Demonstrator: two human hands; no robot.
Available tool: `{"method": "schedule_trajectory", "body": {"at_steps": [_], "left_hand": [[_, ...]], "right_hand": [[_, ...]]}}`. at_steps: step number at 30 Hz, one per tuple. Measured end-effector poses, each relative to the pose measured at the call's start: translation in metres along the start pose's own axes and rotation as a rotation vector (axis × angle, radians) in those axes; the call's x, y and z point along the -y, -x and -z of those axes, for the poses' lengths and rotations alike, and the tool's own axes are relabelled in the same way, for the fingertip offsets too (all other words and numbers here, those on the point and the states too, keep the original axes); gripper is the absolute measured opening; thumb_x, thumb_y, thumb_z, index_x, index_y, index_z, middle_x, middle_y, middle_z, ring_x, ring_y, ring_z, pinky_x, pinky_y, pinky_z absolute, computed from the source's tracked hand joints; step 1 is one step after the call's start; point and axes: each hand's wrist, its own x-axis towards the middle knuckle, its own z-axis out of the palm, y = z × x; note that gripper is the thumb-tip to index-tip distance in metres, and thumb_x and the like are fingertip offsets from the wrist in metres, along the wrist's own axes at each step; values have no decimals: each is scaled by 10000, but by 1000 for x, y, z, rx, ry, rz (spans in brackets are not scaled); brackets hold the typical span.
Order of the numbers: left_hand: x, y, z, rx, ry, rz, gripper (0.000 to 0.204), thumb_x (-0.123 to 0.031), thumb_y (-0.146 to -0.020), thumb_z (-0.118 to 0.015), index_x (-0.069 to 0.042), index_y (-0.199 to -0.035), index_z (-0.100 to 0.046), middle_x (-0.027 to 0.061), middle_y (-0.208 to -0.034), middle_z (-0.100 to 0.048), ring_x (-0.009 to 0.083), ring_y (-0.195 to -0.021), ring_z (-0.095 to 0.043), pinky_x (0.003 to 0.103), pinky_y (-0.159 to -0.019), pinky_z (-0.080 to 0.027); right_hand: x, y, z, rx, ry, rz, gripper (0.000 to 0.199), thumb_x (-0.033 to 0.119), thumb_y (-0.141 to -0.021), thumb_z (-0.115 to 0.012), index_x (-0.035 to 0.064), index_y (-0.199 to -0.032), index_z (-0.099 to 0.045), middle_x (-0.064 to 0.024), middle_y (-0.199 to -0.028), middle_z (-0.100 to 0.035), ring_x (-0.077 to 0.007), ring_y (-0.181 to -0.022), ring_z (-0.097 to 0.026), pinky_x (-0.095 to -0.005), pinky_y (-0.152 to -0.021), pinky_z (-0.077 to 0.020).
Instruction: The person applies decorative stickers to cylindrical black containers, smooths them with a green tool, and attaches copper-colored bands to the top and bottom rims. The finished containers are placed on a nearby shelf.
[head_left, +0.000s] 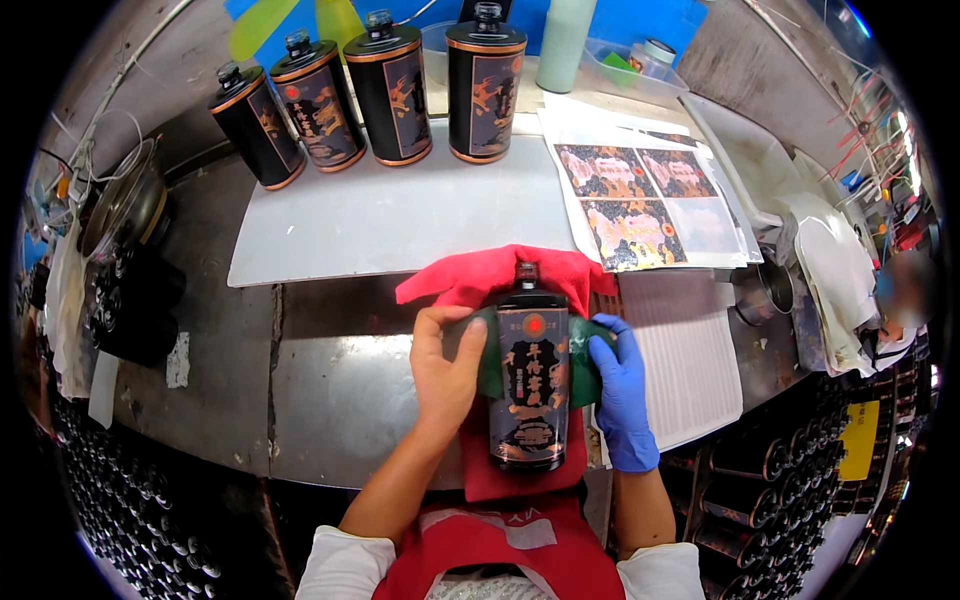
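Note:
A black bottle (532,390) with a copper-patterned label on its front lies in front of me, its neck pointing away. Pink-red cloth (470,278) is bunched under and behind it. Dark green sheet material (488,365) shows on both sides of the bottle; whether it is one piece running behind cannot be seen. My bare left hand (445,370) pinches the green edge on the left, thumb uppermost. On the right, my right hand (622,400), in a blue glove, is closed on the green edge there. The bottle hides the middle of the sheet.
Several similar bottles, among them one black bottle (485,90), stand along the grey board (400,215). Printed label sheets (625,200) lie at the back right, above a white ribbed mat (685,360). A metal cup (765,290) is farther right. Racked bottles (740,500) fill the lower right.

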Motion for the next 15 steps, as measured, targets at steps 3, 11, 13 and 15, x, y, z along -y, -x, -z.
{"method": "schedule_trajectory", "body": {"at_steps": [3,11,13,15], "left_hand": [[19,-6,19,3,-143,-24,173,-82,-838,-621,-45,-967,-512,7,-877,-527,63,-780,-486,209,-706,-425],[-41,36,-4,67,-310,-291,197,-73,-814,-652,-21,-963,-534,73,-908,-536,136,-844,-510,253,-764,-418],[-23,36,3,55,-233,-100,190,-66,-823,-636,-21,-968,-521,58,-906,-532,126,-844,-501,246,-767,-415],[-5,39,18,15,-194,-52,186,-63,-830,-623,-21,-976,-515,56,-914,-529,121,-848,-495,247,-771,-413]], "right_hand": [[-17,-3,15,11,17,-64,271,78,-866,-540,43,-1130,-490,-71,-1008,-562,-123,-870,-557,-248,-770,-477],[62,40,-45,153,718,498,267,112,-863,-546,71,-1120,-493,-142,-1013,-572,-229,-829,-604,-325,-745,-477],[51,39,-32,77,570,305,302,119,-866,-558,56,-1148,-469,-138,-1049,-569,-217,-902,-584,-305,-800,-458],[25,34,-11,77,145,126,298,107,-888,-535,41,-1165,-448,-98,-1070,-558,-163,-963,-545,-273,-839,-441]]}}
